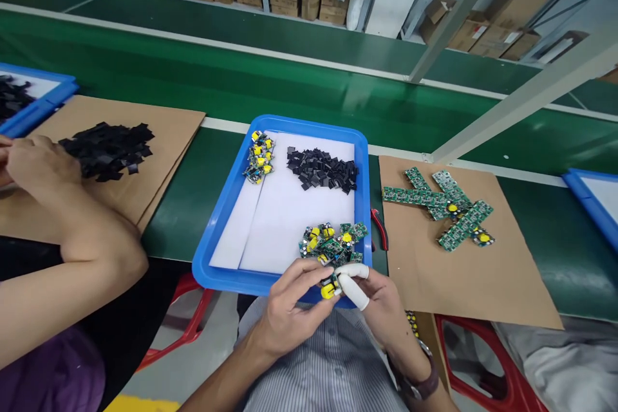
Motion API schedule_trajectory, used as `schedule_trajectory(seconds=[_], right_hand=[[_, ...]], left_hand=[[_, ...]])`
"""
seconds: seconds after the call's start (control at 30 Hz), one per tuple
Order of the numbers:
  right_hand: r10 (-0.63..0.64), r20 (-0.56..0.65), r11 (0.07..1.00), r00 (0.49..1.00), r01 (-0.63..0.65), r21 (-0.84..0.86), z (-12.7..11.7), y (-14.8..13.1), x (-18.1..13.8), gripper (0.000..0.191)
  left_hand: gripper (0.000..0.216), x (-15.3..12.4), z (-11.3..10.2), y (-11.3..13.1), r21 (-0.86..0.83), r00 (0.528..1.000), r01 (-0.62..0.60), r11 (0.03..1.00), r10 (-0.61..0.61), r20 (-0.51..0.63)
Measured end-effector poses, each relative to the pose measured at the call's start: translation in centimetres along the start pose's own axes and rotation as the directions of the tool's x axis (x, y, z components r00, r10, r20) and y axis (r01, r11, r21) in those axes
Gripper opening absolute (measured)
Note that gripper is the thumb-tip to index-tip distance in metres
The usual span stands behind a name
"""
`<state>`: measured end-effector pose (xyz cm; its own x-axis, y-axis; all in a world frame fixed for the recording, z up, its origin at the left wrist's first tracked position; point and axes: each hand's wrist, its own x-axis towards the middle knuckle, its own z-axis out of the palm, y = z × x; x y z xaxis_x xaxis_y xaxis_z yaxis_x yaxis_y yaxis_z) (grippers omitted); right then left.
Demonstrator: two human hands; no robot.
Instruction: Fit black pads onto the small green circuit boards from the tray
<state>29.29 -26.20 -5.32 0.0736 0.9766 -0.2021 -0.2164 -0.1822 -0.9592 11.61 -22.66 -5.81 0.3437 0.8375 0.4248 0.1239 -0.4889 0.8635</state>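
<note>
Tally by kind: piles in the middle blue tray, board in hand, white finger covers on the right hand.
Board piles: 2 (far-left pile, near-right pile)
Black-piece pile: 1
Held board: 1
White finger covers: 2
Total: 6

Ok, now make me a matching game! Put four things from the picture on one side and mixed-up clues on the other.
Things
1. Left hand
2. Right hand
3. Tray
4. Long board strips

Clues
A. Lying on cardboard, right of the tray
B. Wearing white finger covers
C. Blue, with a white liner
D. Bare fingers, on a small circuit board

Pairs: 1-D, 2-B, 3-C, 4-A
</note>
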Motion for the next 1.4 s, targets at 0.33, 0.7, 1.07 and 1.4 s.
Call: schedule_trajectory(seconds=[0.33, 0.7, 1.07, 1.4], right_hand=[[0.114, 0.142, 0.993, 0.983, -0.107, -0.059, -0.5, -1.0, 0.3, 0.016], [0.154, 0.127, 0.987, 0.98, -0.158, 0.017, -0.3, -1.3, 0.4, 0.019], [0.046, 0.136, 0.997, 0.99, -0.038, -0.066, -0.2, -1.2, 0.0, 0.02], [-0.031, 0.084, 0.992, 0.996, 0.041, -0.123, 0.6, -1.4, 0.1, 0.018]], left_hand=[[0.049, 0.1, -0.4, -0.2, -0.092, 0.999, -0.011, 0.996, 0.014, 0.031], [0.044, 0.3, -0.6, -0.3, -0.108, 0.998, 0.059, 0.992, -0.057, 0.024], [0.044, 0.0, -0.8, -0.6, -0.14, 0.996, 0.054, 0.989, -0.043, 0.079], [0.047, -0.3, -0.2, -0.9, -0.059, 1.0, 0.015, 0.998, -0.014, 0.015]])
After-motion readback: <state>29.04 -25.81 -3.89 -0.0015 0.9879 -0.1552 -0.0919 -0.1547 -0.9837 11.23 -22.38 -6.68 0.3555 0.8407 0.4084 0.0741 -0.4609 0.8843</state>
